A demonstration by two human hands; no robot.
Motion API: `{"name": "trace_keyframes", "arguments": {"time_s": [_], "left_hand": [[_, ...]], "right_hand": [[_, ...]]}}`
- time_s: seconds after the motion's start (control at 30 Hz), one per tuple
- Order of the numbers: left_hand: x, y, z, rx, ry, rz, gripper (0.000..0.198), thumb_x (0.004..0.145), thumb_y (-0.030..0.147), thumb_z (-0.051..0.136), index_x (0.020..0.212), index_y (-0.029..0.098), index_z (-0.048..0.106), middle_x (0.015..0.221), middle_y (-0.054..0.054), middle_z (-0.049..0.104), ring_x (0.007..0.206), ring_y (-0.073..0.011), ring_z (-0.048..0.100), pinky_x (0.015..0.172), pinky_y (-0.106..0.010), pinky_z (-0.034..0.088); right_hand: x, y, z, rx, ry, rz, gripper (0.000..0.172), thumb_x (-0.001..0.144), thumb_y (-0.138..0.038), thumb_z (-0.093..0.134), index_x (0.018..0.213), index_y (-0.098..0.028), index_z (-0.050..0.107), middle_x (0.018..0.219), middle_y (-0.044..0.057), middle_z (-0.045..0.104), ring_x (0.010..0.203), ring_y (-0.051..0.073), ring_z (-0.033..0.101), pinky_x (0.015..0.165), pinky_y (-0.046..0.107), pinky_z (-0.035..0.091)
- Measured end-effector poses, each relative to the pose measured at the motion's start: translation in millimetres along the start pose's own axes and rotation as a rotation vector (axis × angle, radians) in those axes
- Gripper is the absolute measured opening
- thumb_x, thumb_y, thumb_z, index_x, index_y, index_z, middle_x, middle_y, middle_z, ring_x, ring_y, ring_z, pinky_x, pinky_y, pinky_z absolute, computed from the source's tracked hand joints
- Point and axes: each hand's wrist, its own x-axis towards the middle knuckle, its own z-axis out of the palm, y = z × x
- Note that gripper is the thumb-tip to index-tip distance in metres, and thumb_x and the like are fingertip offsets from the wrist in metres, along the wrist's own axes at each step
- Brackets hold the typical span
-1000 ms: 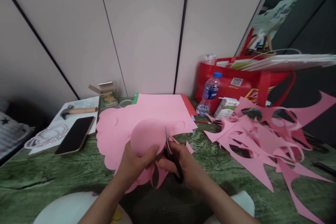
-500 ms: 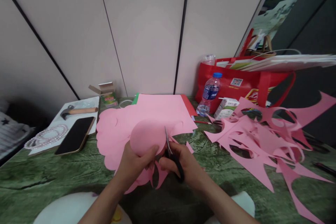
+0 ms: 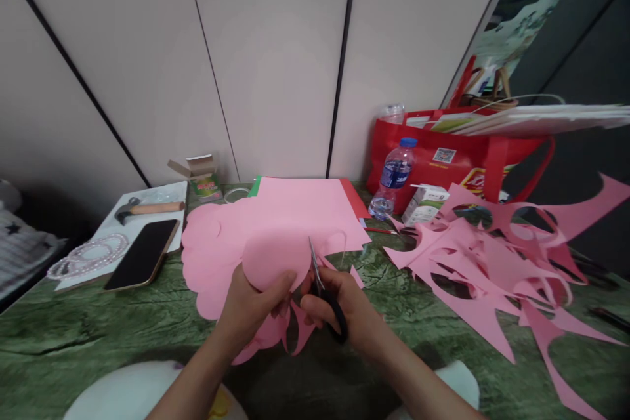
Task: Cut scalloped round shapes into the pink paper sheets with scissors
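My left hand (image 3: 256,305) pinches a rounded piece of pink paper (image 3: 275,257), thumb on top. In my right hand (image 3: 344,308) are scissors with black handles (image 3: 336,318); their blades point up and away and meet the right edge of that paper. A narrow curl of paper stands beside the blades. Beneath and behind the hands lie overlapping pink rounded cutouts (image 3: 209,246) and a stack of pink sheets (image 3: 305,200), with green and red sheets showing at its sides.
Pink scraps (image 3: 472,262) are heaped at the right. Behind them stand a bottle (image 3: 392,177), a small carton (image 3: 424,204) and a red bag (image 3: 443,161). At the left lie a phone (image 3: 142,254), a hammer (image 3: 152,208), beads (image 3: 91,256) and an opened box (image 3: 205,184).
The piece of paper has shifted and tilted slightly in my left hand. The fingers of my right hand have moved a little on the scissors' handles.
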Motion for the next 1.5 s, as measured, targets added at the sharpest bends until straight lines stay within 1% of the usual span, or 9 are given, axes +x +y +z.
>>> {"name": "trace_keyframes", "arguments": {"time_s": [0.3, 0.53, 0.73, 0.8, 0.93, 1.07, 1.23, 1.37, 1.5], "left_hand": [[2.1, -2.2, -1.1, -0.014, -0.003, 0.008, 0.028, 0.072, 0.031, 0.061, 0.051, 0.015, 0.052, 0.038, 0.003, 0.048, 0.034, -0.0084, 0.042, 0.036, -0.021, 0.034], [0.9, -0.5, -0.9, -0.026, 0.005, 0.022, 0.028, 0.074, 0.029, 0.060, 0.051, 0.015, 0.051, 0.039, 0.003, 0.049, 0.035, -0.0081, 0.043, 0.037, -0.021, 0.035], [2.2, 0.6, 0.9, -0.070, -0.075, 0.024, 0.036, 0.080, 0.036, 0.054, 0.050, 0.015, 0.055, 0.041, 0.000, 0.054, 0.038, -0.0115, 0.050, 0.039, -0.023, 0.039], [2.8, 0.7, 1.2, -0.052, -0.067, 0.015, 0.036, 0.078, 0.036, 0.057, 0.049, 0.015, 0.054, 0.041, 0.000, 0.055, 0.037, -0.0113, 0.050, 0.039, -0.023, 0.040], [2.2, 1.0, 0.5, 0.034, -0.016, 0.000, 0.035, 0.073, 0.033, 0.062, 0.046, 0.015, 0.051, 0.038, 0.002, 0.049, 0.035, -0.0088, 0.045, 0.038, -0.022, 0.036], [0.6, 1.0, -0.3, 0.080, -0.047, -0.038, 0.031, 0.071, 0.034, 0.064, 0.049, 0.015, 0.052, 0.035, 0.004, 0.047, 0.034, -0.0083, 0.042, 0.037, -0.021, 0.035], [0.6, 1.2, -0.6, 0.077, -0.077, -0.047, 0.032, 0.072, 0.033, 0.062, 0.047, 0.015, 0.051, 0.035, 0.003, 0.047, 0.033, -0.0080, 0.042, 0.038, -0.021, 0.034], [1.1, 0.6, -1.1, 0.081, -0.057, -0.040, 0.031, 0.071, 0.033, 0.062, 0.049, 0.015, 0.053, 0.035, 0.003, 0.048, 0.034, -0.0085, 0.043, 0.037, -0.021, 0.034], [1.9, -0.8, -1.3, 0.091, -0.026, -0.032, 0.030, 0.070, 0.032, 0.063, 0.048, 0.015, 0.053, 0.036, 0.003, 0.049, 0.035, -0.0087, 0.043, 0.038, -0.021, 0.035]], "right_hand": [[0.0, -2.7, 1.0, 0.009, -0.003, 0.005, 0.033, 0.064, -0.043, 0.070, 0.065, -0.017, 0.050, 0.044, -0.008, 0.042, 0.041, 0.008, 0.039, 0.041, 0.021, 0.030], [-1.0, -2.4, 1.0, 0.017, -0.010, -0.003, 0.032, 0.067, -0.041, 0.069, 0.064, -0.017, 0.049, 0.042, -0.008, 0.042, 0.037, 0.007, 0.037, 0.038, 0.019, 0.029], [-1.3, -3.7, 2.2, 0.040, -0.030, 0.011, 0.034, 0.065, -0.044, 0.070, 0.064, -0.017, 0.050, 0.045, -0.008, 0.045, 0.037, 0.006, 0.039, 0.037, 0.019, 0.031], [-0.6, -3.2, 2.6, 0.047, -0.029, 0.020, 0.035, 0.064, -0.045, 0.071, 0.064, -0.017, 0.050, 0.047, -0.007, 0.046, 0.037, 0.006, 0.039, 0.037, 0.019, 0.031], [0.4, -0.6, 1.8, 0.038, 0.000, 0.023, 0.035, 0.063, -0.044, 0.072, 0.067, -0.016, 0.052, 0.052, -0.005, 0.050, 0.043, 0.007, 0.042, 0.042, 0.020, 0.035], [0.9, -1.5, 0.5, 0.060, 0.003, -0.019, 0.036, 0.060, -0.044, 0.074, 0.070, -0.017, 0.052, 0.059, -0.004, 0.049, 0.050, 0.010, 0.044, 0.049, 0.023, 0.037], [1.8, -5.6, 0.8, 0.063, -0.022, -0.062, 0.035, 0.061, -0.046, 0.073, 0.069, -0.018, 0.053, 0.060, -0.005, 0.044, 0.054, 0.011, 0.040, 0.054, 0.025, 0.036], [1.5, -5.7, 0.6, 0.062, 0.000, -0.054, 0.037, 0.059, -0.043, 0.075, 0.068, -0.018, 0.050, 0.060, -0.006, 0.038, 0.053, 0.009, 0.034, 0.052, 0.023, 0.032], [0.9, -4.7, -0.7, 0.043, 0.007, -0.027, 0.039, 0.057, -0.042, 0.077, 0.069, -0.018, 0.049, 0.058, -0.007, 0.036, 0.051, 0.008, 0.031, 0.048, 0.022, 0.028]]}}
